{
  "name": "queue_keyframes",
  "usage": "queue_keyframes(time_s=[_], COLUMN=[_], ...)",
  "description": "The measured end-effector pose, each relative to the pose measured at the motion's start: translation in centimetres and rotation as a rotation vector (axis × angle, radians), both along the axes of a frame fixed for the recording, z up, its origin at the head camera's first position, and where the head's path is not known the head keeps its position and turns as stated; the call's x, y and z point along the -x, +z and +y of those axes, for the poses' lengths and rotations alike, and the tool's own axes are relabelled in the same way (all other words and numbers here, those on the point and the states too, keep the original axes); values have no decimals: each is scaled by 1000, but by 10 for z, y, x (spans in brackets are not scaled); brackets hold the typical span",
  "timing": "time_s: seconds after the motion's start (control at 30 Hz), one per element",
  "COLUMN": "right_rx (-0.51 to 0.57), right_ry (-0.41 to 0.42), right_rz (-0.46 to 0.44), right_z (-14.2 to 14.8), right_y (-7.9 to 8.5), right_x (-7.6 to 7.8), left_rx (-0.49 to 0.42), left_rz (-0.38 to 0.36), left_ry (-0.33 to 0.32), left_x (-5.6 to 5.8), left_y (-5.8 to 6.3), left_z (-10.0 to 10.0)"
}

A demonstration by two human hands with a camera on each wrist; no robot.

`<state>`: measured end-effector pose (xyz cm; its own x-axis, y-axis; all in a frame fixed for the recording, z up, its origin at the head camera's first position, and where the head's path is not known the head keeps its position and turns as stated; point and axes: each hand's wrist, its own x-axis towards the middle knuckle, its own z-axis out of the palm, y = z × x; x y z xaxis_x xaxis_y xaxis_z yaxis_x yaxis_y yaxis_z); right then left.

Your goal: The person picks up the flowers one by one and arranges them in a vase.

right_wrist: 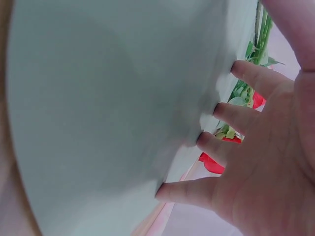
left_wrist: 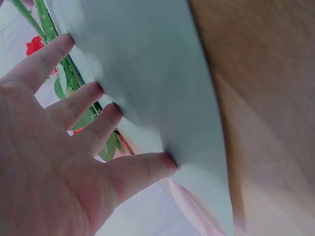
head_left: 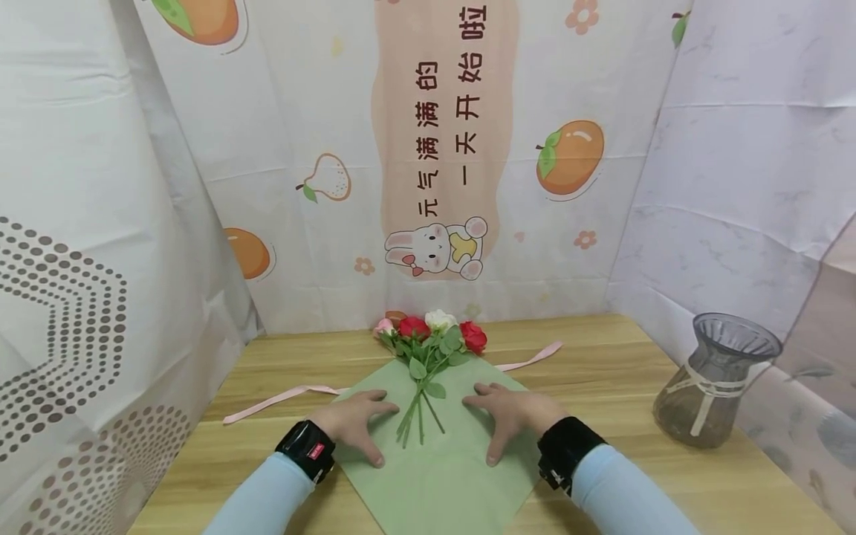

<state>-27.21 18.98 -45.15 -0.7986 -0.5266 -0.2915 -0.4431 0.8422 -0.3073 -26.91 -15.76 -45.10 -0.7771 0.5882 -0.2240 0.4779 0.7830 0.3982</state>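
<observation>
A sheet of pale green wrapping paper [head_left: 455, 490] lies cornerwise on the table. On its upper half rests a bunch of roses [head_left: 417, 369], red, white and pink, with blooms past the far corner and bare stems toward me. My left hand [head_left: 357, 422] touches the paper left of the stems; its spread fingertips [left_wrist: 110, 110] press on the surface in the left wrist view. To the right of the stems, my right hand [head_left: 511, 416] rests on the paper, fingers spread, as the right wrist view confirms. Neither hand grips anything.
A pink ribbon [head_left: 284, 397] runs across the wooden table [head_left: 602, 357] under the paper, its ends showing on both sides. A grey glass vase [head_left: 698, 405] with a tied cord stands near the right edge. Printed cloth [head_left: 321, 96] hangs behind.
</observation>
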Motion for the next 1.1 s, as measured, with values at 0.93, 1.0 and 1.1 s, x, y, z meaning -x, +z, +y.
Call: queue_keyframes(time_s=[0.93,1.0,1.1], right_rx=[-44,-37,-24], right_ry=[17,18,26], right_rz=[-13,-13,-6], right_z=[-37,-37,-36], right_y=[3,2,0], right_x=[-10,-10,-10], left_rx=[-15,-23,-36], left_rz=[31,30,23], left_ry=[4,3,8], left_x=[-19,-20,-20], left_y=[-2,-1,-1], left_z=[-38,-38,-37])
